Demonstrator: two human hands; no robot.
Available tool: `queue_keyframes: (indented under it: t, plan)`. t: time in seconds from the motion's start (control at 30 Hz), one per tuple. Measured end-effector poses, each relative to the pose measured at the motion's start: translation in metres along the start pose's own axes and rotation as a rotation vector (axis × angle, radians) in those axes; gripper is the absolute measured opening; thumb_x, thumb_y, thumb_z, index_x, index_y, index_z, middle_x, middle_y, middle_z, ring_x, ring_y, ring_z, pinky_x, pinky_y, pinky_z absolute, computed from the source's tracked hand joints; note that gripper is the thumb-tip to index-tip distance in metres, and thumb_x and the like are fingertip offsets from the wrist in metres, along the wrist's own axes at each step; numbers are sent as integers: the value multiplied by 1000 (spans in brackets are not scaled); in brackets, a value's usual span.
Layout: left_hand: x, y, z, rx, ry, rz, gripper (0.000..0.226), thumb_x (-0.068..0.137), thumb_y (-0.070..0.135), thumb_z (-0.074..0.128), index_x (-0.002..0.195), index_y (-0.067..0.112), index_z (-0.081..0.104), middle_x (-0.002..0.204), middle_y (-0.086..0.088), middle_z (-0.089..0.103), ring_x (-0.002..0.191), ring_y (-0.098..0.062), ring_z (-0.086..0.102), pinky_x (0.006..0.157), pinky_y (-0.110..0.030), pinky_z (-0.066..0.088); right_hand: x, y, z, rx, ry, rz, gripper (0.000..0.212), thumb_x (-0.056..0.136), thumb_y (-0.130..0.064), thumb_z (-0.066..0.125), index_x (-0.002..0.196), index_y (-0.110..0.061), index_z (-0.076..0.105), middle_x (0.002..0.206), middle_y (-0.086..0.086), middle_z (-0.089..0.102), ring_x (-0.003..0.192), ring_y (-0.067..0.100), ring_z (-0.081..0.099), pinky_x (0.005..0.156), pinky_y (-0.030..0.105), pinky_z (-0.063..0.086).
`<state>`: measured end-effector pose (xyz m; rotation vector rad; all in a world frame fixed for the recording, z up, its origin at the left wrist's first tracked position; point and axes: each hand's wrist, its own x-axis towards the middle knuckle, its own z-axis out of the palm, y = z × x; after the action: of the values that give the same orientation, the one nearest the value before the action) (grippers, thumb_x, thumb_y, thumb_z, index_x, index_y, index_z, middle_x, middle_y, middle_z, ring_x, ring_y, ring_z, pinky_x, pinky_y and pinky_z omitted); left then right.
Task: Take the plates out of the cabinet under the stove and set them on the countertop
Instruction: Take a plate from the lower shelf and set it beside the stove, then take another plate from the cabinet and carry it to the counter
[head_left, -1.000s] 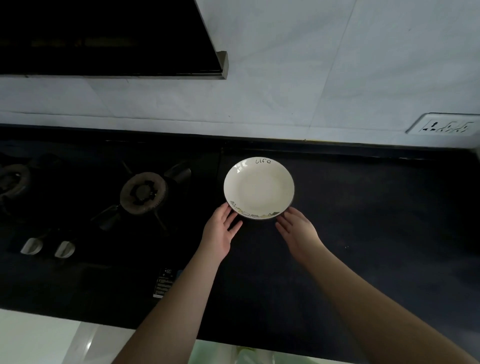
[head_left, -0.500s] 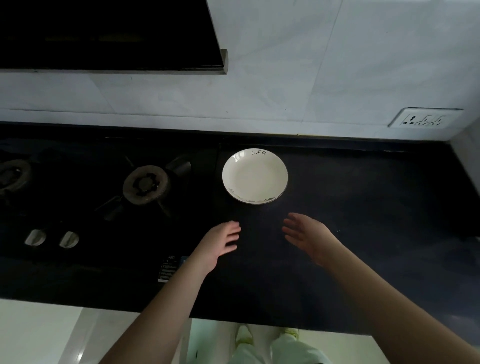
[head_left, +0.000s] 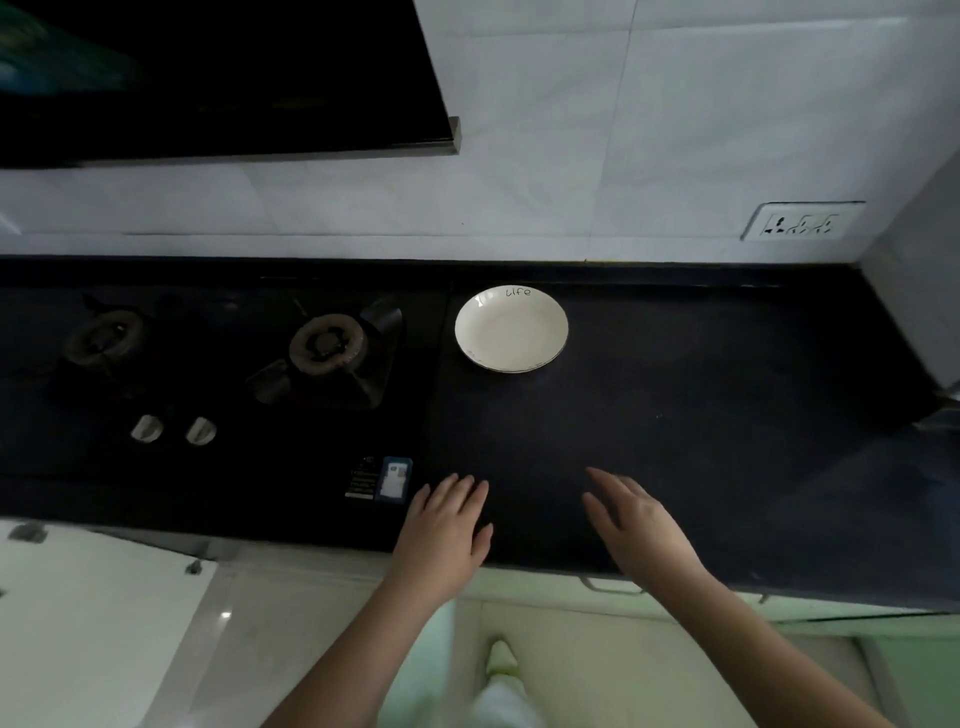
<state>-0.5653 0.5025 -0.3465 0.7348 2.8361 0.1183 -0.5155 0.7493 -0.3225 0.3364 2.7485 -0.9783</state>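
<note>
While the round, glossy white plate (head_left: 511, 329) sits on the dark speckled surface (head_left: 701, 415), left hand (head_left: 441, 525) and right hand (head_left: 636, 522) hover flat-fingered, holding nothing.

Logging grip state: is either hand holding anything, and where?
Nothing is held. Left hand and right hand are open, apart from the plate on the countertop.

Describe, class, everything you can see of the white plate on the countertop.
The plate is round, shallow and cream-white, seemingly glazed ceramic, with a thin dark rim line and the word "life" written near its far edge. It is empty and lies flat, right way up, on the dark countertop, just right of the stove, near the wall. Nothing else touches it.
</note>
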Motion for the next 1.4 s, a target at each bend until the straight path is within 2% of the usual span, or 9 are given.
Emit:
queue_keyframes:
  t: [0.1, 0.23, 0.5, 0.57, 0.73, 0.87, 1.03, 1.2, 1.4]
  plan:
    - [-36, 28, -5, -4, 90, 1, 54, 98, 39, 48, 146, 14, 46, 149, -8, 49, 142, -27, 38, 116, -49, 25, -40, 8, -1, -169, -15, -122, 53, 100, -46, 39, 148, -24, 36, 149, -3, 43, 133, 18, 42, 106, 30, 37]
    - [-89, 74, -2, 10, 102, -59, 55, 99, 39, 48, 148, 15, 43, 152, -7, 45, 144, -26, 35, 117, -50, 22, -94, 35, -8, -410, 1, -224, 60, 99, -54, 28, 152, -26, 27, 157, -2, 32, 143, 20, 29, 116, 36, 24]
    - [-185, 140, 1, 85, 27, -158, 57, 94, 47, 33, 137, 19, 58, 141, -4, 58, 133, -26, 51, 107, -52, 39, -180, 62, -16, -578, 34, -197, 72, 93, -55, 13, 146, -17, 43, 149, 10, 46, 136, 30, 43, 114, 46, 31]
    - [-207, 135, -4, 104, 25, -201, 60, 95, 50, 28, 142, 21, 53, 147, -3, 52, 138, -25, 44, 111, -52, 33, -190, 57, -13, -579, 23, -227, 67, 97, -56, 17, 148, -18, 38, 153, 10, 39, 140, 30, 37, 116, 46, 27]
    - [-258, 99, -23, 102, 75, -379, 67, 97, 59, 14, 156, 29, 22, 163, 5, 21, 152, -18, 9, 120, -45, 0, -211, 27, 7, -563, -22, -344, 64, 99, -54, 25, 153, -20, 25, 159, 7, 28, 146, 28, 24, 120, 44, 14]
    - [-306, 92, -33, 61, 118, -408, 72, 93, 62, 11, 155, 29, 25, 163, 4, 23, 151, -19, 10, 121, -45, 4, -231, -10, 35, -561, -83, -475, 65, 98, -56, 20, 154, -23, 20, 161, 5, 23, 148, 27, 19, 120, 43, 8]
    - [-388, 72, -24, 36, 148, -589, 72, 93, 62, 3, 155, 31, 20, 164, 5, 20, 152, -18, 8, 120, -42, -1, -263, -61, 82, -612, -136, -619, 65, 98, -59, 13, 155, -28, 10, 163, 1, 15, 149, 24, 13, 117, 39, -2]
    - [-492, 47, -3, -9, 203, -709, 62, 98, 52, 14, 151, 27, 38, 157, 2, 38, 148, -21, 24, 118, -46, 14, -316, -123, 136, -652, -154, -761, 65, 97, -56, 12, 154, -25, 21, 160, 2, 26, 147, 23, 22, 120, 40, 11]
    - [-617, 6, 36, -100, 231, -852, 69, 95, 59, 1, 157, 32, 12, 165, 7, 12, 151, -15, -2, 117, -39, -10, -398, -198, 210, -645, -202, -864, 58, 100, -52, 25, 151, -25, 23, 158, 0, 28, 146, 20, 21, 120, 39, 16]
